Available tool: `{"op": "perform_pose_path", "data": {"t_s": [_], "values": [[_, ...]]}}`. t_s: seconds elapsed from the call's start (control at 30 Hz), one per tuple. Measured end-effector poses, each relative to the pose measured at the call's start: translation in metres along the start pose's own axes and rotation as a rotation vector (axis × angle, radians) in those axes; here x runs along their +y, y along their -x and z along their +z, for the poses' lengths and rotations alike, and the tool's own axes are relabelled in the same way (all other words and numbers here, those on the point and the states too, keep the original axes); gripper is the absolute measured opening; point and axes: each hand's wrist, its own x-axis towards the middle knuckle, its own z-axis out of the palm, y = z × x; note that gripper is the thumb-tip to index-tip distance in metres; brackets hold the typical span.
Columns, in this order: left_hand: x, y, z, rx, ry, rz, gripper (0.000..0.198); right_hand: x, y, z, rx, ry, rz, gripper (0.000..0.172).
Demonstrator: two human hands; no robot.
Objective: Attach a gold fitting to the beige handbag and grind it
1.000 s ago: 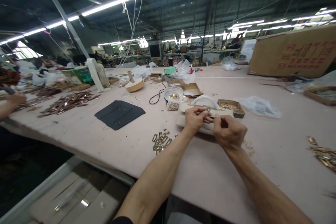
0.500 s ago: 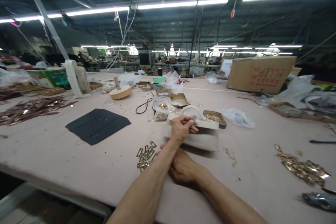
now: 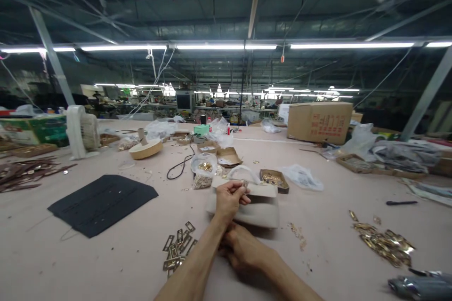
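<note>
A pale beige handbag (image 3: 259, 214) with a curved top handle lies on the table in front of me. My left hand (image 3: 229, 200) is over the bag's flap, thumb and fingers pinched on a small shiny metal fitting (image 3: 245, 184). Below it, my right hand (image 3: 243, 247) is bent in under my left wrist. Its fingers are curled and partly covered by the left forearm, so what they hold, if anything, does not show. Just left of my forearms lies a loose pile of rectangular metal frames (image 3: 179, 244).
Gold metal pieces (image 3: 384, 242) and a power tool (image 3: 420, 287) are at the right. A black sheet (image 3: 104, 202) lies left. Beyond the bag are a small box of fittings (image 3: 273, 179), a plastic bag (image 3: 303, 176), a tape roll (image 3: 145, 149), a fan (image 3: 82, 131) and a carton (image 3: 319, 122).
The view has tilted up and shifted, so everything sits lower and further left. My right hand has drawn back from beside the metal frames. My left hand keeps its pinch over the handbag.
</note>
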Motion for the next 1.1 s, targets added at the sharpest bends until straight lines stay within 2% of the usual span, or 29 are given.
{"op": "perform_pose_path", "data": {"t_s": [0.13, 0.3, 0.47, 0.63, 0.77, 0.87, 0.9, 0.97, 1.03, 1.1], "values": [[-0.005, -0.001, -0.002, 0.004, -0.018, 0.004, 0.045, 0.000, 0.000, 0.000, 0.003, -0.002, 0.015, 0.018], [-0.010, -0.002, -0.002, 0.009, 0.008, 0.011, 0.044, 0.003, 0.003, 0.005, 0.070, 0.054, 0.205, 0.013], [-0.010, 0.000, -0.001, 0.029, 0.007, 0.018, 0.042, -0.004, 0.002, 0.004, 0.005, 0.083, 0.384, 0.012], [-0.017, -0.002, -0.001, 0.060, 0.017, 0.017, 0.041, -0.006, 0.002, -0.002, -0.067, 0.020, 0.397, 0.013], [-0.028, -0.020, 0.005, 0.167, 0.061, -0.035, 0.039, 0.005, 0.010, -0.014, -0.108, -0.161, 0.344, 0.009], [-0.031, -0.039, 0.014, 0.280, 0.019, -0.151, 0.027, 0.021, 0.020, -0.030, -0.183, -0.463, 0.335, 0.006], [-0.032, -0.044, 0.016, 0.306, -0.001, -0.185, 0.022, 0.027, 0.024, -0.036, -0.173, -0.580, 0.332, 0.007], [-0.031, -0.053, 0.020, 0.336, -0.027, -0.222, 0.015, 0.039, 0.030, -0.049, -0.050, -0.801, 0.317, 0.013], [-0.031, -0.056, 0.021, 0.344, -0.035, -0.232, 0.012, 0.050, 0.035, -0.060, 0.184, -0.957, 0.296, 0.023], [-0.031, -0.055, 0.021, 0.340, -0.046, -0.244, 0.010, 0.060, 0.038, -0.070, 0.455, -0.997, 0.285, 0.029]]}}
